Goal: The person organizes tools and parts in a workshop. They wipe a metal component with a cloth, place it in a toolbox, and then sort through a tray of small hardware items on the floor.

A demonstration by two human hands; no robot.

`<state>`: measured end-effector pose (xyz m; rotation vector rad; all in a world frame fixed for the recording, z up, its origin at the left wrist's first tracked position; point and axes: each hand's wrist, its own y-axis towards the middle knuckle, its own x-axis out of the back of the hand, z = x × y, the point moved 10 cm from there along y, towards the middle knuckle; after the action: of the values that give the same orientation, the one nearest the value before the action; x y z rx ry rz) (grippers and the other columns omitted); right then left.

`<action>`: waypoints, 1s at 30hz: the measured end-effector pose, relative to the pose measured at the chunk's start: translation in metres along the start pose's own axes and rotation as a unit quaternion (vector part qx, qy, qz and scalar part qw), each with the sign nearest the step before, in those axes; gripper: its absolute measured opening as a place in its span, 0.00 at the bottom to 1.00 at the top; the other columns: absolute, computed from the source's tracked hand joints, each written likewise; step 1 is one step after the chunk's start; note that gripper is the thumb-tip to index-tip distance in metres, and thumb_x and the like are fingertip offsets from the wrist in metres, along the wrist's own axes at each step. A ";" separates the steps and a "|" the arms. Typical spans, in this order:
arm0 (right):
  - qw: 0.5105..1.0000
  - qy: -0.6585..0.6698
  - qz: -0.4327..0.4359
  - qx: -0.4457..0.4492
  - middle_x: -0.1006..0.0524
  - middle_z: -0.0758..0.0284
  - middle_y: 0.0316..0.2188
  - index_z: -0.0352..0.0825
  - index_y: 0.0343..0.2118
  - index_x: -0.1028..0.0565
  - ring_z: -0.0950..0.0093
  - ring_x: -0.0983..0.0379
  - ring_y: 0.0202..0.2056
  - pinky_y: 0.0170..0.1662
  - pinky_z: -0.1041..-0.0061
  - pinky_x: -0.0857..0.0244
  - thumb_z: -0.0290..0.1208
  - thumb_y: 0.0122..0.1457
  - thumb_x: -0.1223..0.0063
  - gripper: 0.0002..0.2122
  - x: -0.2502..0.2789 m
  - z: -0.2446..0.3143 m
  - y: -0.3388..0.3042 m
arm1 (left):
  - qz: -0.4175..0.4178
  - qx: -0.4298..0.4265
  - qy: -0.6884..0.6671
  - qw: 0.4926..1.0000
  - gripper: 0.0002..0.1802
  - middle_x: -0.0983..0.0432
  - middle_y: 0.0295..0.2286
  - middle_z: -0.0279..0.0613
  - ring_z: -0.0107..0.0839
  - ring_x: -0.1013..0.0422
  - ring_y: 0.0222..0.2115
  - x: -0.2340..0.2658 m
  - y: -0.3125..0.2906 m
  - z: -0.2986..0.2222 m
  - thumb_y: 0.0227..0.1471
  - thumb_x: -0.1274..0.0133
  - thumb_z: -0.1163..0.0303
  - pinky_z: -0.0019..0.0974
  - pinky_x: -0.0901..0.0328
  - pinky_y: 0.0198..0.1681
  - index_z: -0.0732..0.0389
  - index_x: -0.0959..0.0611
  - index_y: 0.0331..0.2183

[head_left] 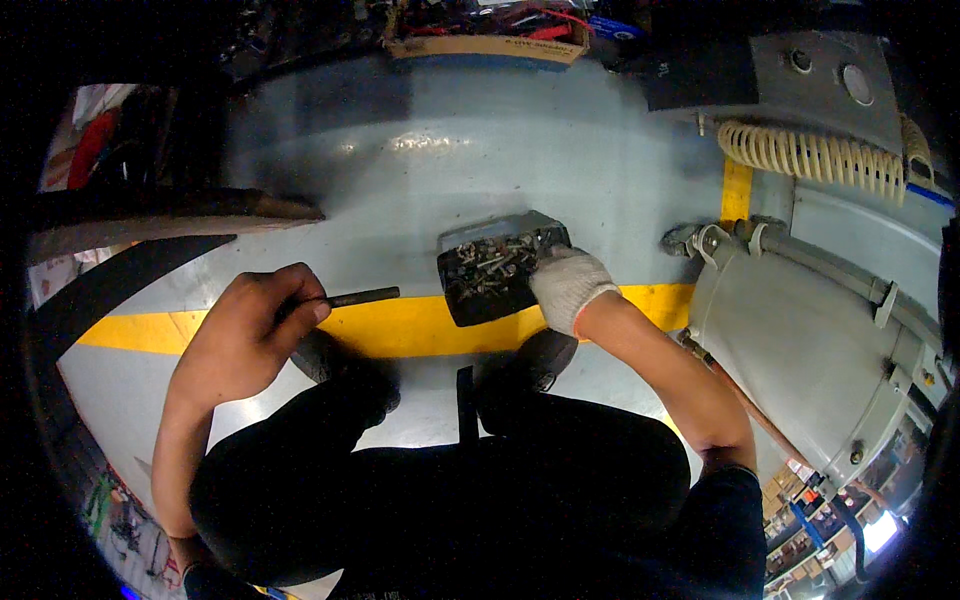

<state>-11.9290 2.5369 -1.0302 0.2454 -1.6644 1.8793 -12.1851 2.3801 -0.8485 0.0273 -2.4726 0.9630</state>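
Underfoot spreads a grey, yellow-striped floor (600,160); right of the black rectangular tray (490,309) is a beige cylindrical tank (800,350). Touching the tray's right edge is the white-gloved right hand (572,288); whether its grip is closed, I cannot tell. Left of the tray, the bare left hand (245,330) clasps a slim dark rod (365,297). Small metallic fasteners (490,268) fill the tray.

Glossy grey floor (380,200) serving as the bearing surface, crossed by a painted yellow stripe (400,325). The landmark, a dark parts bin (500,308), overlaps the stripe's far edge; its contact with the ground is hidden. Nearer than the bin, the wearer's left shoe (318,352) stands to its left and the right shoe (548,360) to its right.
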 end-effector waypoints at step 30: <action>0.930 0.208 -0.217 -0.211 0.15 0.53 0.35 0.36 0.33 0.14 0.54 0.16 0.39 0.44 0.57 0.22 0.37 0.60 0.45 0.12 -0.014 -0.036 0.074 | 0.017 -0.011 0.016 1.000 0.08 0.25 0.22 0.56 0.54 0.28 0.25 -0.007 0.004 -0.008 0.61 0.45 0.70 0.48 0.36 0.31 0.66 0.21 0.33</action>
<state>-11.9497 2.5654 -1.1061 0.0254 -1.5158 1.1193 -12.1762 2.3871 -0.8489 -0.0381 -2.4625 0.9424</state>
